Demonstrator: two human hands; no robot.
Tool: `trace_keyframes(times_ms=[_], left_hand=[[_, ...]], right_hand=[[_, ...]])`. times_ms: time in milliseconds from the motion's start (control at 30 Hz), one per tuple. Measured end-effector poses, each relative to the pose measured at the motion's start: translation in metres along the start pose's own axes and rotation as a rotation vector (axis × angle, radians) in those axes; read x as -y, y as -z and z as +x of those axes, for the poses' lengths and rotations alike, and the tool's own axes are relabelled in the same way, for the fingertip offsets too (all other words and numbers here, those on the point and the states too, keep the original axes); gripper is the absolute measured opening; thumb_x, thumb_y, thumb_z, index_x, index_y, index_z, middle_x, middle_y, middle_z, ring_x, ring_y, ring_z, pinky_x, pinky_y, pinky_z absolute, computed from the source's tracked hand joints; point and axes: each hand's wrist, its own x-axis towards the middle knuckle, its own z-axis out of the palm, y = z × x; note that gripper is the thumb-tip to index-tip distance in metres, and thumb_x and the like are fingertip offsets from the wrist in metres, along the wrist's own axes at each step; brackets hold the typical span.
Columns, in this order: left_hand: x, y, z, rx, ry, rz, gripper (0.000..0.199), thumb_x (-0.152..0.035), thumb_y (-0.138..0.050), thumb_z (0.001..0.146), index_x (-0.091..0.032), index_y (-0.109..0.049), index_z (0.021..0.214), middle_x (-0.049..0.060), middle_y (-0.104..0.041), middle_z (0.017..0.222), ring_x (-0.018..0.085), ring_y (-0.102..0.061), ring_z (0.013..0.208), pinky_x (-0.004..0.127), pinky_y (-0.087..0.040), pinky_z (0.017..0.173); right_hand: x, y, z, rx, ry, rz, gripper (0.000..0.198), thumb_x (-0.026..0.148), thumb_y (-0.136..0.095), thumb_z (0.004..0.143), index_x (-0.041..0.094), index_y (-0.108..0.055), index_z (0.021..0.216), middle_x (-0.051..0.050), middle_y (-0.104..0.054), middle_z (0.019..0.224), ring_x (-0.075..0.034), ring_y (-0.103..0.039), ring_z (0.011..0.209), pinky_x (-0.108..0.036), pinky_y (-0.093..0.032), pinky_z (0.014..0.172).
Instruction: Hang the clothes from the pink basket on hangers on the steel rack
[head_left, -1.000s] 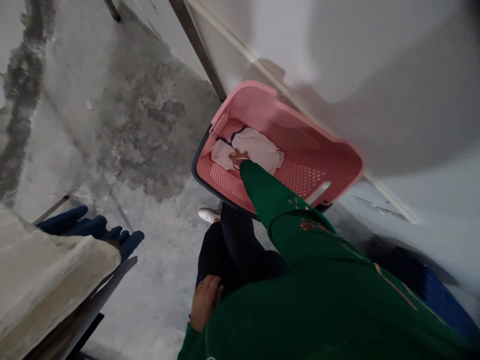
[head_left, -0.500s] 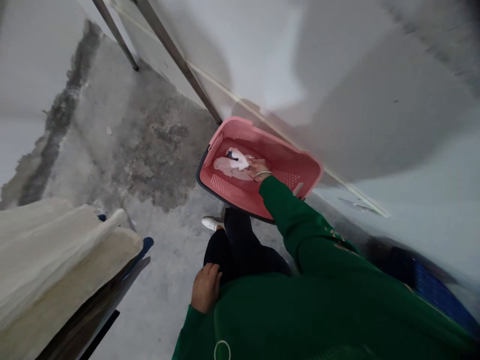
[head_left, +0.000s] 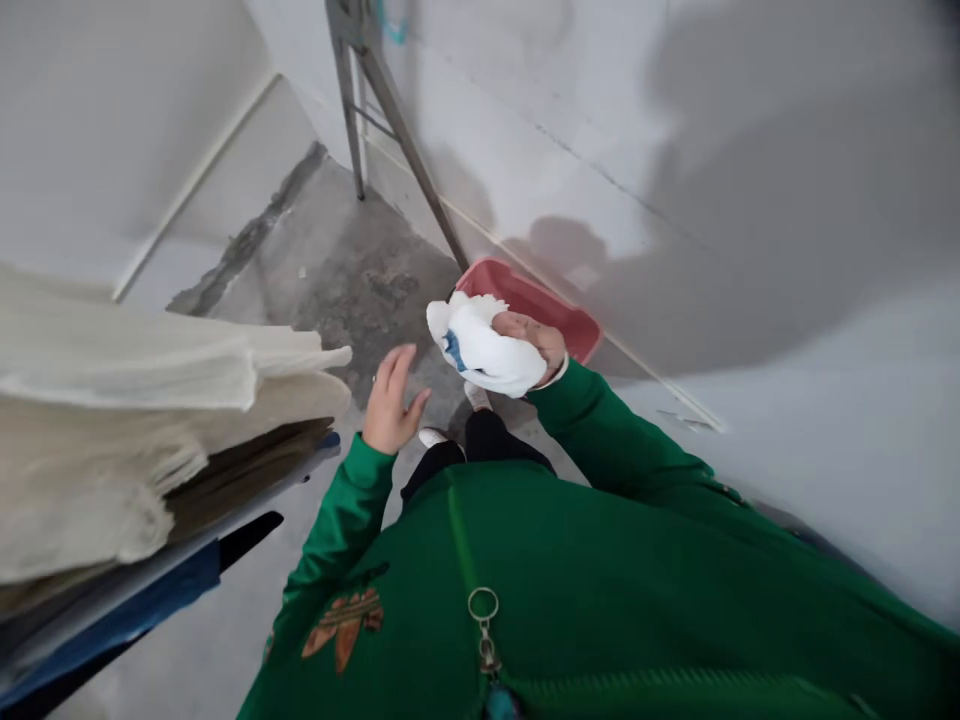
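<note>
The white cloth (head_left: pixel 491 345) is bunched in the right hand (head_left: pixel 534 340), fingers gripping one side, in front of the pink basket (head_left: pixel 541 302). The left hand (head_left: pixel 392 400) is empty, fingers loosely spread. Held one-sided, the cloth could slip onto the stained floor (head_left: pixel 337 250).

The cloth (head_left: pixel 491 350) is before the basket (head_left: pixel 553 305), right of hanging fabrics (head_left: pixel 202 368).

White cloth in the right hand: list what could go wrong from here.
The white cloth is held by the right hand alone, the left hand being apart from it, so it could slip. If dropped, it might miss the pink basket and get dirty on the stained floor.
</note>
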Motion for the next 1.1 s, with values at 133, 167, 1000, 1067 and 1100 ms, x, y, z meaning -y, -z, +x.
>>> trace_keyframes(times_ms=[133, 167, 1000, 1067, 1100], left_hand=[[-0.029, 0.046, 0.020, -0.004, -0.206, -0.068, 0.041, -0.033, -0.057, 0.084, -0.018, -0.055, 0.122, 0.015, -0.053, 0.133, 0.029, -0.043, 0.133, 0.049, -0.037, 0.108], [-0.034, 0.054, 0.017, 0.014, -0.204, -0.115, 0.033, -0.031, -0.057, 0.082, -0.018, -0.060, 0.113, 0.012, -0.060, 0.123, 0.028, -0.051, 0.124, 0.046, -0.041, 0.104], [-0.050, 0.111, -0.010, -0.914, 0.195, -0.737, 0.026, -0.028, -0.050, 0.092, -0.023, -0.038, 0.115, 0.002, -0.054, 0.099, 0.011, -0.058, 0.080, 0.029, -0.051, 0.081], [-0.049, 0.111, -0.011, -0.908, 0.191, -0.694, 0.029, -0.033, -0.051, 0.093, -0.023, -0.039, 0.117, 0.002, -0.054, 0.100, 0.012, -0.059, 0.084, 0.030, -0.051, 0.083], [-0.047, 0.113, -0.012, -0.907, 0.194, -0.669, 0.030, -0.036, -0.051, 0.093, -0.024, -0.040, 0.118, 0.002, -0.054, 0.099, 0.013, -0.059, 0.086, 0.031, -0.051, 0.084]], right_hand=[[0.052, -0.053, -0.014, 0.372, -0.126, 0.388, 0.057, 0.064, -0.071, 0.057, 0.023, -0.032, 0.063, -0.001, -0.045, 0.066, -0.013, -0.044, 0.059, -0.031, -0.041, 0.055], [0.060, -0.061, -0.016, 0.424, -0.139, 0.384, 0.056, 0.062, -0.073, 0.057, 0.022, -0.034, 0.063, -0.001, -0.045, 0.067, -0.012, -0.044, 0.058, -0.029, -0.039, 0.053], [0.005, -0.195, -0.016, 0.220, 0.267, -0.911, 0.039, 0.045, -0.054, 0.086, 0.014, -0.055, 0.110, -0.014, -0.060, 0.112, -0.024, -0.058, 0.098, -0.035, -0.046, 0.081], [-0.003, -0.190, -0.007, 0.199, 0.269, -0.934, 0.027, 0.033, -0.052, 0.087, 0.015, -0.059, 0.107, -0.014, -0.061, 0.115, -0.025, -0.057, 0.103, -0.036, -0.046, 0.088], [-0.006, -0.184, -0.003, 0.199, 0.284, -0.918, 0.023, 0.027, -0.050, 0.087, 0.016, -0.061, 0.104, -0.013, -0.062, 0.115, -0.024, -0.057, 0.105, -0.036, -0.045, 0.091]])
